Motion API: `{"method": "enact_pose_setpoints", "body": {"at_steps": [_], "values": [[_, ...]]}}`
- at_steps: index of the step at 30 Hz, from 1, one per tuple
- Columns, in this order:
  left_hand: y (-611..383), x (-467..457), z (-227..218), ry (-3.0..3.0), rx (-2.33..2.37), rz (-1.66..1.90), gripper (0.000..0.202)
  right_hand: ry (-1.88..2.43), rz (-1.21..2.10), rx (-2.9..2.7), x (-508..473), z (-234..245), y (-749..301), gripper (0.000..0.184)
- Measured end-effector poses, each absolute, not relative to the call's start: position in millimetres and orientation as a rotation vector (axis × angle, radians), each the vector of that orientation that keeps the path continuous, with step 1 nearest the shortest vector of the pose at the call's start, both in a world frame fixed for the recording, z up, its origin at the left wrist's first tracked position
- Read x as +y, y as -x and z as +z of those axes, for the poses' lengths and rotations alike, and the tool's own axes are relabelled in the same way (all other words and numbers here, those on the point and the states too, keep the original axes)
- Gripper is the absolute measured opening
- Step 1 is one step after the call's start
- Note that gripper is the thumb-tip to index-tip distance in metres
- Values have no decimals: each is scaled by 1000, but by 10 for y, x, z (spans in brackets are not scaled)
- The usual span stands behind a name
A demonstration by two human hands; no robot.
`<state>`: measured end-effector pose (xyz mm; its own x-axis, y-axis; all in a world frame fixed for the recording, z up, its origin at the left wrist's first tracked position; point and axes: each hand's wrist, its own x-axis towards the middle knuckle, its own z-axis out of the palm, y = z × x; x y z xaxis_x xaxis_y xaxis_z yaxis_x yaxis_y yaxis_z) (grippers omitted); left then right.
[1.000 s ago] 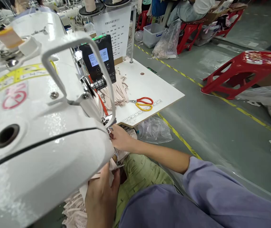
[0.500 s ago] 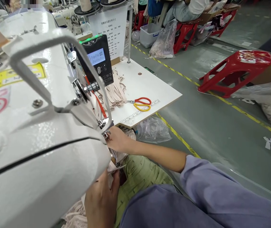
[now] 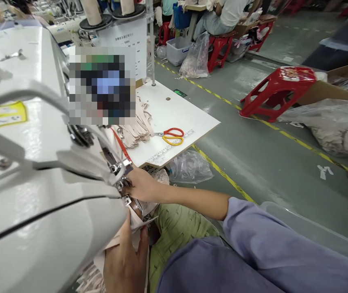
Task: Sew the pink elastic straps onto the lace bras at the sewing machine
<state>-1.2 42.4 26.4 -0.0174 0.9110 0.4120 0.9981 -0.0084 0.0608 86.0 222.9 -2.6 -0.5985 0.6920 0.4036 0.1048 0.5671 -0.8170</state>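
Note:
A white sewing machine (image 3: 79, 228) fills the left side. Beside its needle end, my left hand (image 3: 123, 258) grips pale pink fabric (image 3: 137, 219) between thumb and fingers. My right hand (image 3: 145, 185) reaches in from the right to the metal parts (image 3: 121, 173) at the machine head. Its fingers are curled, with the tips hidden there, so what they hold cannot be made out. More pale fabric (image 3: 91, 278) hangs below my left hand.
On the white tabletop (image 3: 189, 112) lie scissors (image 3: 174, 136) with red and yellow handles and a pile of pale strips (image 3: 135, 128). A tipped red stool (image 3: 279, 93) and a plastic bag of fabric (image 3: 335, 126) occupy the floor at right. Another person (image 3: 216, 20) sits farther back.
The view has shifted, so the machine head and both hands appear slightly farther left. My hands stay by the needle end, and my left fingers and the fabric show more clearly.

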Motion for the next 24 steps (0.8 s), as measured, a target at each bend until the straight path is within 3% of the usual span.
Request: {"method": "enact_pose_setpoints", "body": {"at_steps": [20,24], "values": [[32,349,217,2020,-2134,-504,62,646,1265,-1802,2106,9,-1051,35],[78,257,95,1897,-2271,-572,82,699,1375,-1706,1974,-26,-1157,34]]}}
